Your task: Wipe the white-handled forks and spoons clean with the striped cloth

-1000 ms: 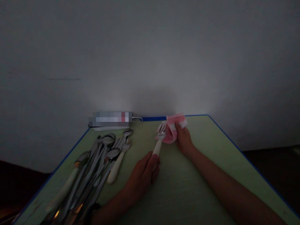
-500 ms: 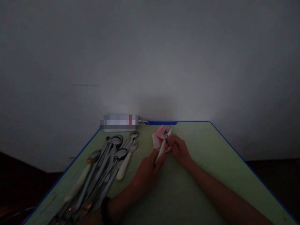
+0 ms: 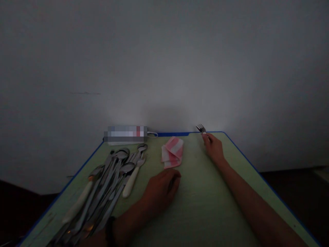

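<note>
My right hand (image 3: pixel 214 147) is closed around a fork (image 3: pixel 201 128), holding it above the far right part of the table with its tines up and to the left. Most of the handle is hidden in my fingers. On the table lies a crumpled pink-and-white cloth (image 3: pixel 172 152), touched by neither hand as far as I can see. Just in front of it rests my left hand (image 3: pixel 161 187), empty, its fingers loosely curved with a gap between thumb and fingers. A heap of spoons and forks (image 3: pixel 108 188) spreads beside my left forearm, including a white-handled fork (image 3: pixel 134 176) at its right edge.
A white box-like item (image 3: pixel 125 135), partly blurred out, stands at the back left with a white cord (image 3: pixel 153 133). The green table (image 3: pixel 200 206) has a blue edge, and a grey wall (image 3: pixel 169 68) rises right behind it.
My left hand has let go of the fork. My right hand has carried it away from the cloth, to the right and back. The cloth now lies by itself on the table.
</note>
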Available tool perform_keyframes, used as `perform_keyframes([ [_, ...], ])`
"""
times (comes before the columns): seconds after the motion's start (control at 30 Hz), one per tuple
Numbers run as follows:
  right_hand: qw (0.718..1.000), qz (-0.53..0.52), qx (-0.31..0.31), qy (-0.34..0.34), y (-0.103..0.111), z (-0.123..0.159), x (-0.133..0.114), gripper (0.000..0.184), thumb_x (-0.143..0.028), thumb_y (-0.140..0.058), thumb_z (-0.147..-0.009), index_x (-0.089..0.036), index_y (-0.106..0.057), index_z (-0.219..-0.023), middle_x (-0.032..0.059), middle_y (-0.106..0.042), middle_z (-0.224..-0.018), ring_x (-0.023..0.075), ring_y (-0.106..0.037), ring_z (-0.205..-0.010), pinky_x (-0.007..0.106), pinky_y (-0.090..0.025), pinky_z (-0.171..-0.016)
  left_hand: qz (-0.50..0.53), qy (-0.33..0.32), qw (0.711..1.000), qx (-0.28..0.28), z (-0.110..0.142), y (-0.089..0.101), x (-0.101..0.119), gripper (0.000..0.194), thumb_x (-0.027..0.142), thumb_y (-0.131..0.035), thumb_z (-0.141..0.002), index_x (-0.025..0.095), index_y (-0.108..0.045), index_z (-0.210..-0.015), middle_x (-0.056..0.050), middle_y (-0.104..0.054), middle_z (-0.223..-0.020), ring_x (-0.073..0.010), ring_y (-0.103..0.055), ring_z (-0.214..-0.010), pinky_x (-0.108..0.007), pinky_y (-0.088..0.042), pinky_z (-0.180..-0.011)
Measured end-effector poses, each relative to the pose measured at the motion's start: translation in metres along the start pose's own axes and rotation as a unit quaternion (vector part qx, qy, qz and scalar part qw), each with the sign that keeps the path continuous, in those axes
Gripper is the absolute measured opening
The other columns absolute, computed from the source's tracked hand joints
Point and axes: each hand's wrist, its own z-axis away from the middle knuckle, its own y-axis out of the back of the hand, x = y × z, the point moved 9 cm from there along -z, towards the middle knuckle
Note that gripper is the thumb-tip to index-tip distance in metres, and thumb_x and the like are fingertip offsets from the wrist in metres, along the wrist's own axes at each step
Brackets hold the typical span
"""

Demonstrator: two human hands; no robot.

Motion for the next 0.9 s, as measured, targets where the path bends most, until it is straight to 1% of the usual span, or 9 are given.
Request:
perform_keyframes([
  [0.07, 0.988, 0.157, -0.004, 0.008, 0.011, -0.007, 0.019, 0.041, -0.042, -0.032, -0.088, -0.019, -0.058, -0.111, 0.0104, -0.061, -0.096, 0.0189, -0.056, -0.081, 0.03, -0.04, -0.074, -0.021, -0.028, 0.999, 0.011, -0.001, 0.0, 0.004, 0.017, 0.023, -0.04, -0.087, 0.019, -0.056, -0.092, -0.006, -0.061, -0.091, -0.0195, -0.055, -0.084, -0.031, -0.042, -0.076],
  [0.13, 0.957, 0.288, -0.021, -0.022, 0.017, -0.01, 0.044, 0.04, -0.035, -0.032, -0.088, -0.019, -0.054, -0.117, 0.0133, -0.058, -0.098, 0.021, -0.055, -0.086, 0.031, -0.039, -0.075, -0.034, -0.054, 0.998, 0.019, -0.001, -0.001, 0.007, 0.017, 0.019, -0.041, -0.086, 0.019, -0.055, -0.095, -0.007, -0.059, -0.096, -0.0206, -0.052, -0.091, -0.034, -0.041, -0.082],
  [0.17, 0.943, 0.33, -0.025, -0.032, 0.018, -0.01, 0.053, 0.039, -0.032, -0.033, -0.088, -0.019, -0.055, -0.117, 0.0141, -0.057, -0.1, 0.0223, -0.053, -0.09, 0.032, -0.038, -0.076, -0.04, -0.064, 0.997, 0.021, -0.001, -0.002, 0.007, 0.018, 0.017, -0.041, -0.086, 0.019, -0.055, -0.097, -0.007, -0.058, -0.098, -0.0212, -0.051, -0.093, -0.036, -0.04, -0.084],
  [0.2, 0.936, 0.349, -0.026, -0.039, 0.02, -0.011, 0.061, 0.038, -0.029, -0.035, -0.087, -0.019, -0.055, -0.117, 0.0147, -0.056, -0.101, 0.0233, -0.052, -0.093, 0.032, -0.038, -0.078, -0.046, -0.071, 0.996, 0.021, -0.001, -0.003, 0.008, 0.018, 0.017, -0.042, -0.086, 0.019, -0.054, -0.099, -0.007, -0.057, -0.1, -0.0218, -0.049, -0.096, -0.037, -0.039, -0.086],
  [0.3, 0.929, 0.367, -0.02, -0.055, 0.023, -0.013, 0.075, 0.038, -0.023, -0.036, -0.085, -0.017, -0.054, -0.119, 0.0154, -0.055, -0.101, 0.0244, -0.05, -0.096, 0.034, -0.036, -0.08, -0.06, -0.08, 0.995, 0.016, -0.001, -0.006, 0.008, 0.019, 0.016, -0.042, -0.086, 0.019, -0.054, -0.1, -0.007, -0.055, -0.103, -0.0225, -0.047, -0.098, -0.039, -0.038, -0.087],
  [0.43, 0.922, 0.382, -0.016, -0.063, 0.029, -0.016, 0.081, 0.043, -0.02, -0.036, -0.084, -0.02, -0.048, -0.126, 0.0168, -0.051, -0.107, 0.0267, -0.048, -0.097, 0.037, -0.035, -0.079, -0.064, -0.085, 0.994, 0.008, 0.0, -0.007, 0.008, 0.018, 0.015, -0.041, -0.086, 0.019, -0.054, -0.097, -0.006, -0.055, -0.1, -0.0217, -0.048, -0.096, -0.039, -0.038, -0.086],
  [0.6, 0.908, 0.413, -0.058, -0.044, 0.043, -0.013, 0.092, 0.053, -0.015, -0.038, -0.079, -0.03, -0.04, -0.13, 0.0144, -0.05, -0.115, 0.0291, -0.045, -0.097, 0.039, -0.036, -0.074, -0.069, -0.082, 0.994, -0.014, -0.002, -0.006, 0.011, 0.018, 0.016, -0.041, -0.085, 0.019, -0.055, -0.096, -0.007, -0.055, -0.101, -0.0224, -0.048, -0.097, -0.039, -0.038, -0.085],
  [0.73, 0.905, 0.419, -0.032, -0.065, 0.06, -0.01, 0.102, 0.053, -0.016, -0.037, -0.078, -0.03, -0.042, -0.129, 0.0132, -0.051, -0.116, 0.0289, -0.044, -0.096, 0.039, -0.036, -0.073, -0.065, -0.075, 0.995, -0.029, -0.004, -0.003, 0.013, 0.018, 0.017, -0.04, -0.086, 0.019, -0.056, -0.096, -0.007, -0.056, -0.101, -0.0222, -0.048, -0.097, -0.039, -0.039, -0.085],
  [0.9, 0.906, 0.416, -0.017, -0.077, 0.061, -0.008, 0.101, 0.052, -0.017, -0.036, -0.079, -0.029, -0.043, -0.128, 0.0145, -0.051, -0.116, 0.0295, -0.043, -0.098, 0.041, -0.034, -0.075, -0.068, -0.074, 0.995, -0.019, -0.005, -0.005, 0.01, 0.018, 0.017, -0.042, -0.085, 0.02, -0.055, -0.097, -0.008, -0.056, -0.104, -0.0228, -0.048, -0.099, -0.04, -0.039, -0.085],
])
